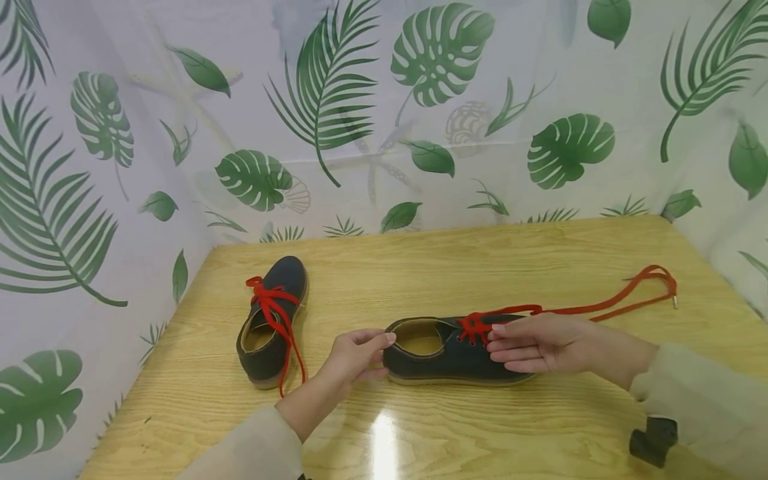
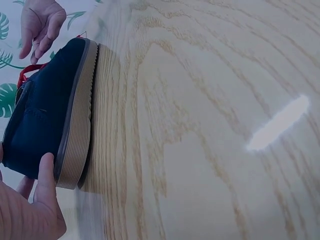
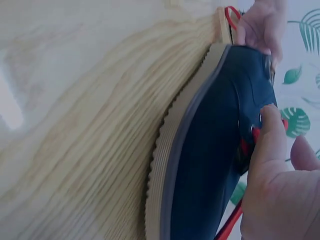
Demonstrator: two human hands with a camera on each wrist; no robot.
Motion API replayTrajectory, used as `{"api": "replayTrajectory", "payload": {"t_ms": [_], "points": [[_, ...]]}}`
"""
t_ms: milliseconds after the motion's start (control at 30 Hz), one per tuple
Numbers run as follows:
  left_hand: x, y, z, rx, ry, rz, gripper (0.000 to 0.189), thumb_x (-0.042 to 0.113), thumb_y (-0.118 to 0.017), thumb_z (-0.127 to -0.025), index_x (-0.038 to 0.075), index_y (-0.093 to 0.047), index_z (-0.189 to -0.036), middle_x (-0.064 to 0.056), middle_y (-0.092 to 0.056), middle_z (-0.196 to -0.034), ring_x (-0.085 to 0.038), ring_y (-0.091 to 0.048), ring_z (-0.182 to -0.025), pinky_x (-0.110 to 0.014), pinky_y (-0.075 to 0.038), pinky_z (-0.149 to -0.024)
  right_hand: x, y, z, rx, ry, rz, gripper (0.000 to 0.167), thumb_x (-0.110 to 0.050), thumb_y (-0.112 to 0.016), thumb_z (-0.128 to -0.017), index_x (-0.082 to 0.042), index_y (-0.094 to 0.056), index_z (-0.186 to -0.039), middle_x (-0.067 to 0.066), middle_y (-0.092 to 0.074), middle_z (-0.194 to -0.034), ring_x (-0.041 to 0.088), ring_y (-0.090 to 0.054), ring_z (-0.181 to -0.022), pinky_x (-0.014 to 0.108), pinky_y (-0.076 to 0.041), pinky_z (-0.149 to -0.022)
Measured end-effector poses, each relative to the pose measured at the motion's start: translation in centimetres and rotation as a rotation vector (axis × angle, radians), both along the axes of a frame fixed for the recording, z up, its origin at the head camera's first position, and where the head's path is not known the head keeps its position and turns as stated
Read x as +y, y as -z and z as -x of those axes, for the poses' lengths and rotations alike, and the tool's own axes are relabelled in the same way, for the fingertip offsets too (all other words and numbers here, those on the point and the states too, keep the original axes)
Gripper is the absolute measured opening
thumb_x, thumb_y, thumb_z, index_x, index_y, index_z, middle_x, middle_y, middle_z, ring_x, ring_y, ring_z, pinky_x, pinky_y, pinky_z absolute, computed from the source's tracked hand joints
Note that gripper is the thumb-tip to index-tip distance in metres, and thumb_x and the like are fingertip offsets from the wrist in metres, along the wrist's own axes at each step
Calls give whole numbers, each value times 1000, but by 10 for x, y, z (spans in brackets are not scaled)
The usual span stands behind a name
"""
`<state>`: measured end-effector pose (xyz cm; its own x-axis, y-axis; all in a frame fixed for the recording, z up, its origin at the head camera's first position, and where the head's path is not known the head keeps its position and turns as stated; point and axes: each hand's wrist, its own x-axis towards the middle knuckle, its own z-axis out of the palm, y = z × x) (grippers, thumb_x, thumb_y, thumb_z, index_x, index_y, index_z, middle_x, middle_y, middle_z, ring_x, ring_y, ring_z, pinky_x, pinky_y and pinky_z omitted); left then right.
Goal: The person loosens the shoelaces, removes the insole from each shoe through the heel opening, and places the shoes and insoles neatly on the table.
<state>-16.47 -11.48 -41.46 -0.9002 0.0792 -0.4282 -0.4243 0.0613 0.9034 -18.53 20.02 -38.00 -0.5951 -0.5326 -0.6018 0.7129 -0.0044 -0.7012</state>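
Observation:
A dark navy shoe [image 1: 441, 360] with red laces lies sole-down on the table, its toe to the right. My left hand [image 1: 358, 357] grips it at the heel, thumb at the collar and fingers against the back. In the left wrist view, fingers of the left hand [image 2: 30, 210] press the heel just above the ribbed tan sole [image 2: 75, 135]. Over the shoe's front my right hand [image 1: 549, 343] extends its fingers, hiding much of the toe. Seen from the right wrist, a fingertip of that hand [image 3: 275, 185] reaches the lace eyelets. Red laces [image 1: 474, 327] cross the tongue.
To the left stands the matching shoe [image 1: 270, 350], toe pointing away, its red lace tied and trailing. Long loose lace ends [image 1: 618, 303] stretch right across the wooden table [image 1: 480, 267]. A leaf-patterned cloth [image 1: 360, 133] hangs behind and at the sides.

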Motion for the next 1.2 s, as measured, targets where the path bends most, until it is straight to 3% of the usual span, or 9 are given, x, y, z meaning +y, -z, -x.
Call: {"api": "replayTrajectory", "payload": {"t_ms": [333, 467, 633, 833, 967, 1200], "points": [[0, 2, 1, 1, -1, -16, 46, 23, -68, -87, -3, -58, -124, -14, -60, -112, -20, -63, -90, -34, -59, -78, -28, 1, -3, 112, 43, -48, 8, -12, -61, -92, -10, -69, -94, 5, -72, -92, 16, -70, -88, 32, -58, -83], [0, 2, 2, 0, 0, -18, 45, 22, -68, -87, -3, -58, -123, -13, -61, -110, -18, -63, -86, -32, -60, -76, -37, 1, -4, 172, 85, -123, 3, -10, -67, -88, -10, -66, -91, 4, -73, -89, 16, -70, -84, 31, -59, -79], [0, 3, 2, 4, -1, -19, 44, 21, -68, -87, -3, -58, -122, -13, -60, -110, -18, -62, -85, -32, -60, -76, -50, -3, -5, 310, 65, -278, 11, -12, -73, -82, -9, -64, -87, 2, -72, -86, 15, -71, -78, 30, -60, -72], [-1, 3, 3, 11, 3, -19, 43, 20, -68, -87, -4, -58, -122, -13, -60, -109, -18, -62, -82, -34, -60, -76, -60, -4, -6, 421, 61, -412, 12, -14, -71, -85, -4, -65, -87, 4, -73, -81, 14, -70, -71, 29, -61, -66], [-1, 4, 4, 9, 3, -17, 43, 20, -68, -87, -4, -58, -122, -14, -58, -111, -19, -61, -84, -34, -60, -77, -59, -2, -10, 460, 71, -409, 9, -12, -66, -88, -3, -65, -87, 5, -73, -85, 14, -70, -73, 29, -60, -66], [-1, 5, 4, 17, 3, -15, 43, 20, -68, -87, -4, -59, -121, -14, -60, -110, -19, -61, -83, -34, -60, -76, -51, 10, -17, 495, 128, -277, 11, -12, -62, -90, -2, -66, -93, 4, -72, -93, 14, -70, -79, 28, -60, -73]]}}
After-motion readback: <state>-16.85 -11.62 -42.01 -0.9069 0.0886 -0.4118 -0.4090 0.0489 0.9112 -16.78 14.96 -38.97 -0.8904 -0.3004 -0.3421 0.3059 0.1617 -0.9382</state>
